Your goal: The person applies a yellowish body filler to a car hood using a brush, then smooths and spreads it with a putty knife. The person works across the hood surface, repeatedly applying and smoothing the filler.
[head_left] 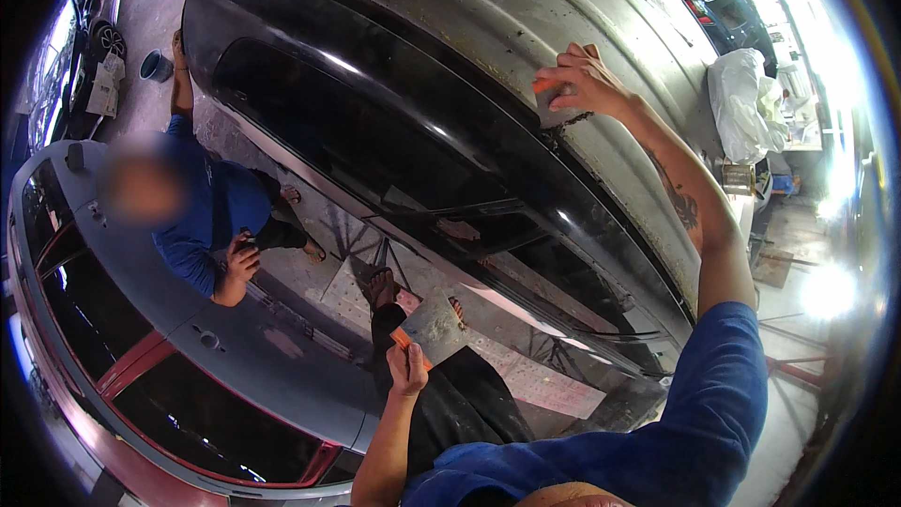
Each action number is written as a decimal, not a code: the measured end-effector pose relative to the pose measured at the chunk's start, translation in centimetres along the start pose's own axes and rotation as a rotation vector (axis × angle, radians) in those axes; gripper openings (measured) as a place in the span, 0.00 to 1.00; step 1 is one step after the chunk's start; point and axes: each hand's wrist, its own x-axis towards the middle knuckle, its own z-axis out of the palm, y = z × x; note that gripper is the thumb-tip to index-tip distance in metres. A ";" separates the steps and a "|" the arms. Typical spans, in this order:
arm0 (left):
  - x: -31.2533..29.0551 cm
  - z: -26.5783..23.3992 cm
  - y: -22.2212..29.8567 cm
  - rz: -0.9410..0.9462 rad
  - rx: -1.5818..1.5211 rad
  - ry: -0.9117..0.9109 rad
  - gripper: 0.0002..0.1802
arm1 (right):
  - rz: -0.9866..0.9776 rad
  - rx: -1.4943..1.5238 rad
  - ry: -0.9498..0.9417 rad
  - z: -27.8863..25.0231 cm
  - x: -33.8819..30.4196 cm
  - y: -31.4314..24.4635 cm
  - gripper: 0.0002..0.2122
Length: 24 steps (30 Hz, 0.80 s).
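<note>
My right hand (589, 82) is closed on a putty spreader (557, 111) with an orange back edge and a grey blade. Its blade meets the roof edge of the dark van-like vehicle (394, 66), beside a crusty dark patch along the roof seam. Lower down, my left hand (407, 374) grips a second, wider spreader (439, 321) by its orange edge, its flat grey plate facing up. That plate is held over the floor between two vehicles, near my feet.
Across the gap a person (206, 188) in a blue shirt touches the dark vehicle and holds something small. A grey-primed car with red trim (310, 366) stands at left. A bucket (156, 66), white plastic sheeting (746, 103) and a tin (739, 178) are around.
</note>
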 end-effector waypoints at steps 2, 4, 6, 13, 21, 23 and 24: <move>-0.1 0.3 -0.2 0.046 0.048 0.028 0.16 | 0.017 -0.014 0.031 -0.5 0.3 0.0 0.29; -0.1 0.7 -0.5 0.123 0.123 0.046 0.16 | 0.075 -0.026 0.048 -0.6 2.2 0.2 0.28; 0.0 1.2 -0.8 0.334 0.277 0.202 0.16 | -0.060 -0.016 0.125 -0.4 4.3 0.4 0.29; -0.9 0.4 0.2 -0.242 -0.369 -0.123 0.14 | -0.123 -0.025 -0.049 0.7 0.6 0.7 0.27; -0.9 1.3 1.2 -0.131 -0.224 -0.020 0.18 | 0.077 0.053 -0.124 -0.6 -12.5 1.4 0.27; -1.1 1.3 1.5 -0.159 -0.282 -0.051 0.17 | 0.067 0.082 -0.024 -0.5 -13.1 2.1 0.27; -1.1 1.4 1.6 -0.116 -0.253 -0.033 0.17 | 0.029 0.102 0.061 -0.4 -12.9 2.3 0.27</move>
